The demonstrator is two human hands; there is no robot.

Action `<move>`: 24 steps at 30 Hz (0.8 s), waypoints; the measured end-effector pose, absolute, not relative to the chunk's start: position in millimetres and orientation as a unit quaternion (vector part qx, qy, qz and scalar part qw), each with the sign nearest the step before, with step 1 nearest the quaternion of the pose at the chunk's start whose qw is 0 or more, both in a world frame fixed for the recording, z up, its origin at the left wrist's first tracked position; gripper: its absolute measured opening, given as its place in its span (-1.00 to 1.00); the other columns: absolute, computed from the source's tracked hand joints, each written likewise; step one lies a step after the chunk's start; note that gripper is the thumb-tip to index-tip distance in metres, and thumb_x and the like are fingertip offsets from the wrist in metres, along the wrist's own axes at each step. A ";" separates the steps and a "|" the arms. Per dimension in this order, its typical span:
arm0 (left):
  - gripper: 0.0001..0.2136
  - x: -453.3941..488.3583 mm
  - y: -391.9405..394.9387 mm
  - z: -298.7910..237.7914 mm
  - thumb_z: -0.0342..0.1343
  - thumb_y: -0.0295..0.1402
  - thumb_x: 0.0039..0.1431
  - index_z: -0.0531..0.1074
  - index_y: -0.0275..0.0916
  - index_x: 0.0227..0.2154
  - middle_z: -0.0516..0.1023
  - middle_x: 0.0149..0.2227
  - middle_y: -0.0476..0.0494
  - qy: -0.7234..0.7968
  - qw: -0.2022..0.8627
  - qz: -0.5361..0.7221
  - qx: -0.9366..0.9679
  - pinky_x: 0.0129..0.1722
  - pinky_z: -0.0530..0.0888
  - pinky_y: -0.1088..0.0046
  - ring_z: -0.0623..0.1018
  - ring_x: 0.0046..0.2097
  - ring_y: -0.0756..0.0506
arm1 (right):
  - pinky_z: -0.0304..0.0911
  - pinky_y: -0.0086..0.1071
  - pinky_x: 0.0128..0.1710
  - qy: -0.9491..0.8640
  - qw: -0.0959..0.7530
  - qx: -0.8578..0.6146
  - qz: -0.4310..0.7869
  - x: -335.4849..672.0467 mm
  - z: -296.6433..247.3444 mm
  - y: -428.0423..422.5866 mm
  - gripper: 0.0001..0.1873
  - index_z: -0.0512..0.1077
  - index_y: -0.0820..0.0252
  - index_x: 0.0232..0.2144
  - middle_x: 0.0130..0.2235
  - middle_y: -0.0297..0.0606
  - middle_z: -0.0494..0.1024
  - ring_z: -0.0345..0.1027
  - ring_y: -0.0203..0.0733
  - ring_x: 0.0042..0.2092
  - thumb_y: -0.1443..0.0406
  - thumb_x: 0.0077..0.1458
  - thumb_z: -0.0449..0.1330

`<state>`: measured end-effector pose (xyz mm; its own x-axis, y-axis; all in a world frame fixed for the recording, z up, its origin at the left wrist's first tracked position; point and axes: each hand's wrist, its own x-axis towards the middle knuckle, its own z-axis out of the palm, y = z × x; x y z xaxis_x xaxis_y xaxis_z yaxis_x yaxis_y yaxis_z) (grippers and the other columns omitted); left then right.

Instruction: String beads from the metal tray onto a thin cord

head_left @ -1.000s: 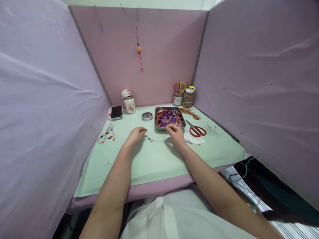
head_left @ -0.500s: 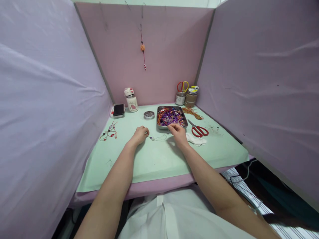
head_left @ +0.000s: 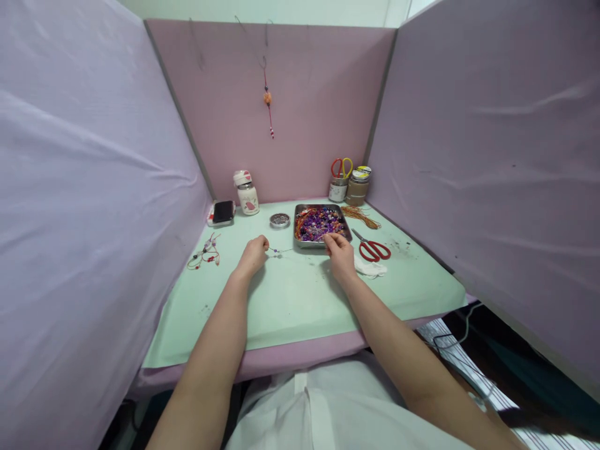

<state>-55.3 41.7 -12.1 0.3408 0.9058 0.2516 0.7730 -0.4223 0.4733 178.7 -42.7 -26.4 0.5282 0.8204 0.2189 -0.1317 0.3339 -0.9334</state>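
Even, muted light casts soft shadows on the tabletop point(head_left: 290, 306); edges look stretched.

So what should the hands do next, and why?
Perhaps draw the right hand gently away from the left hand, which pinches a beaded thread running nearly straight toward the right hand. A small tug might tauten it, though the right-hand grip is unclear.

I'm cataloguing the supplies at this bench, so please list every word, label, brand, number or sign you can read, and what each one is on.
No text is readable anywhere in this view.
Jar lid, yellow, black and white: any print is too small and blurred.
Container with red and yellow handles: markings too small to read.
White bottle: a pinkish design shows, but no legible words.
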 end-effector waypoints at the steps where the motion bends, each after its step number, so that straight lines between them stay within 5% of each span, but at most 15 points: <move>1: -0.88 -55.4 39.8 -9.1 -0.08 -0.52 0.08 0.34 -0.23 -0.41 0.44 -0.38 -0.11 0.526 0.146 0.261 0.796 -0.28 0.28 0.40 0.37 -0.30 -0.08 | 0.03 -0.42 -0.49 -0.350 0.739 -0.470 0.333 179.2 -26.6 -42.0 -0.65 0.43 0.15 -0.46 -0.57 -0.45 0.29 0.06 -0.35 -0.50 0.01 -0.14 0.29; 6: -0.84 -56.8 32.0 4.8 -0.01 -0.47 0.07 0.32 -0.18 -0.26 0.47 -0.35 -0.07 0.559 0.182 0.333 0.737 -0.28 0.29 0.42 0.41 -0.31 -0.06 | 0.00 -0.44 -0.51 -0.304 0.765 -0.443 0.356 181.7 -26.0 -40.3 -0.66 0.40 0.16 -0.48 -0.56 -0.47 0.27 0.05 -0.38 -0.51 0.06 -0.20 0.34; 13: -0.85 -57.3 33.8 10.3 0.00 -0.49 0.03 0.35 -0.17 -0.32 0.43 -0.44 -0.04 0.576 0.189 0.349 0.715 -0.27 0.31 0.40 0.40 -0.33 -0.07 | 0.04 -0.47 -0.52 -0.260 0.792 -0.433 0.343 187.6 -23.7 -40.0 -0.63 0.36 0.16 -0.49 -0.52 -0.46 0.30 0.07 -0.42 -0.51 0.05 -0.23 0.35; 24: -0.78 -65.2 26.4 10.2 0.01 -0.46 -0.02 0.49 -0.24 -0.30 0.54 -0.38 -0.11 0.521 0.239 0.213 0.791 -0.31 0.34 0.43 0.46 -0.34 -0.08 | 0.09 -0.45 -0.48 -0.270 0.805 -0.406 0.339 189.9 -18.6 -42.4 -0.66 0.31 0.14 -0.53 -0.52 -0.45 0.28 0.11 -0.38 -0.47 0.08 -0.23 0.33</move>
